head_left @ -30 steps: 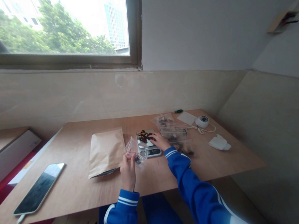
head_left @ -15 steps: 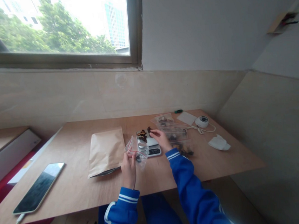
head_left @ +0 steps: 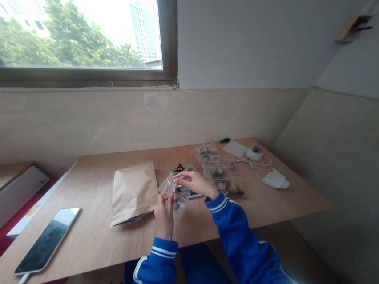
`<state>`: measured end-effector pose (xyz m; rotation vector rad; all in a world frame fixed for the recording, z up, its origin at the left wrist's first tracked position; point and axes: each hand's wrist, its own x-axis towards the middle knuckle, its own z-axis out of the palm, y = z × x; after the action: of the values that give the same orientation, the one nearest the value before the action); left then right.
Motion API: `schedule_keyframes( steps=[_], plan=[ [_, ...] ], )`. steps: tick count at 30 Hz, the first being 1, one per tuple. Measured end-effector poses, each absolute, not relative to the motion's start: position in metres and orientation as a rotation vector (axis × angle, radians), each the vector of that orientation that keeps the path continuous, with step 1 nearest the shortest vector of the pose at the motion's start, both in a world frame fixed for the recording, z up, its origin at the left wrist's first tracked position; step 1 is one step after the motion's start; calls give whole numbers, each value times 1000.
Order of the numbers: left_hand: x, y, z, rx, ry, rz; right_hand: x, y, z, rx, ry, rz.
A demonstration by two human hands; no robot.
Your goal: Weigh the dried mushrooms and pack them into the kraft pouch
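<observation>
1 change: right hand (head_left: 195, 182), grip unclear, moved from scale (head_left: 189, 166) to bag (head_left: 177, 195) pinched by left hand (head_left: 164, 213).

Scale (head_left: 189, 165) largely behind the right hand (head_left: 195, 182) and clear bag (head_left: 177, 193); dark bits (head_left: 179, 167) on it indistinct.

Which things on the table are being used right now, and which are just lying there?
In use: left hand holding small clear plastic zip bag; right hand at its mouth; flat silver kitchen scale with dark dried pieces.
Lying about: flat brown paper pouch; black-screened phone; round white gadget; green pen.
</observation>
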<state>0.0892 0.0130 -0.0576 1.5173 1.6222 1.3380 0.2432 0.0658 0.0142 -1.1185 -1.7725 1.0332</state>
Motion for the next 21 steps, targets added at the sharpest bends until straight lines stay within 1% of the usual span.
schedule_keyframes(
  steps=[4, 7, 10, 12, 16, 21],
  plan=[
    [83, 12, -57, 1462, 1670, 1358, 254, 74, 8, -1090, -1534, 919],
    [79, 12, -56, 1458, 1691, 1401, 274, 91, -13, -1170, -1426, 839],
    [79, 12, -55, 1459, 1675, 1448, 291, 110, -42, -1340, -1515, 609],
    [79, 11, -54, 1453, 1669, 1445, 296, 119, -59, -1401, -1599, 523],
    [81, 7, -52, 1451, 1659, 1411, 290, 127, -77, -1434, -1706, 512],
    [79, 4, -52, 1452, 1656, 1407, 283, 125, -74, -1472, -1705, 494]
  ],
)
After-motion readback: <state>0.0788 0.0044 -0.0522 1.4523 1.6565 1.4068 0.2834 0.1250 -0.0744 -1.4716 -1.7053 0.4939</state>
